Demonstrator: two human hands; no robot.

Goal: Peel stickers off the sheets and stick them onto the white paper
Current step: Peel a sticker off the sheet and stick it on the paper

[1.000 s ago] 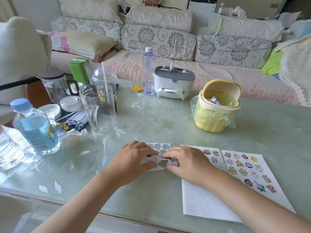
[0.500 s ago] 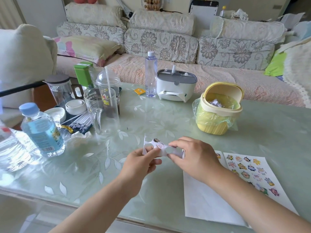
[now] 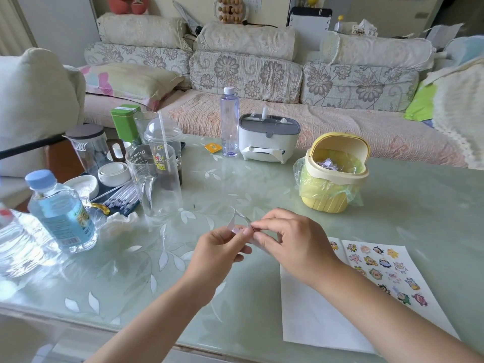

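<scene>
I'm pinching curled sticker sheet [image 3: 235,223] w/ L hand [image 3: 222,248] and R hand [image 3: 294,244], mostly hiding it; R arm [image 3: 379,310] is covering part of white paper [image 3: 314,319] at table's [image 3: 157,284] near edge; jug [image 3: 154,179] is showing "Drink".

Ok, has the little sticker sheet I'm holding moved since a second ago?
Yes. The sticker sheet lay flat beside the white paper; now the left hand and right hand pinch it up off the table, curled.

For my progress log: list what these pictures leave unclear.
1. Head view: fingers of the left hand and right hand cover the small curled sticker sheet; whether a sticker is lifting is hidden.
2. Head view: the right wrist covers the flat white paper at its top; stickers there cannot be counted.
</scene>
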